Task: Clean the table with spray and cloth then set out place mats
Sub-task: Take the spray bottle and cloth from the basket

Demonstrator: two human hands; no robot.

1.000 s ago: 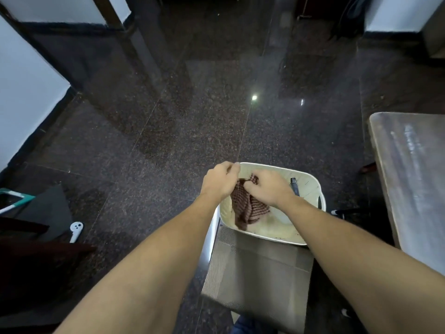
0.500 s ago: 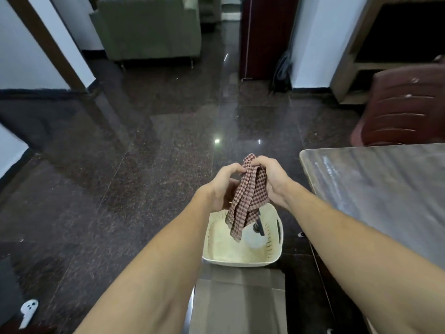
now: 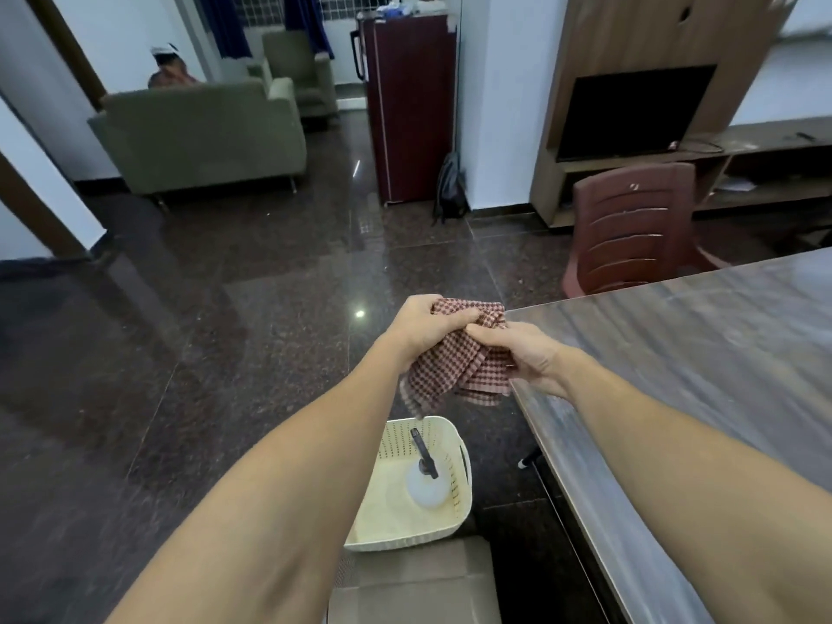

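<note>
Maroon fridge [image 3: 407, 105] standing by white pillar, black backpack [image 3: 450, 186] leaning beside it. Brown plastic chair [image 3: 630, 227] sitting before TV [image 3: 630, 112]. Person [image 3: 169, 67] showing beyond green sofa [image 3: 202, 132].

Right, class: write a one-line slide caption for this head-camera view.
Left hand and right hand grip a checked cloth above a cream basket holding a spray bottle, beside the table.

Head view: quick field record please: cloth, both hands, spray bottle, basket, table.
table: grey wood-grain tabletop, on the right; no place mats visible on it
cloth: red-and-white checked cloth, bunched, held in the air off the table's near corner
left hand: grips the cloth's upper part
right hand: pinches the cloth's right side
basket: cream perforated plastic basket, below the cloth
spray: white spray bottle with black trigger head, in the basket, untouched
</note>
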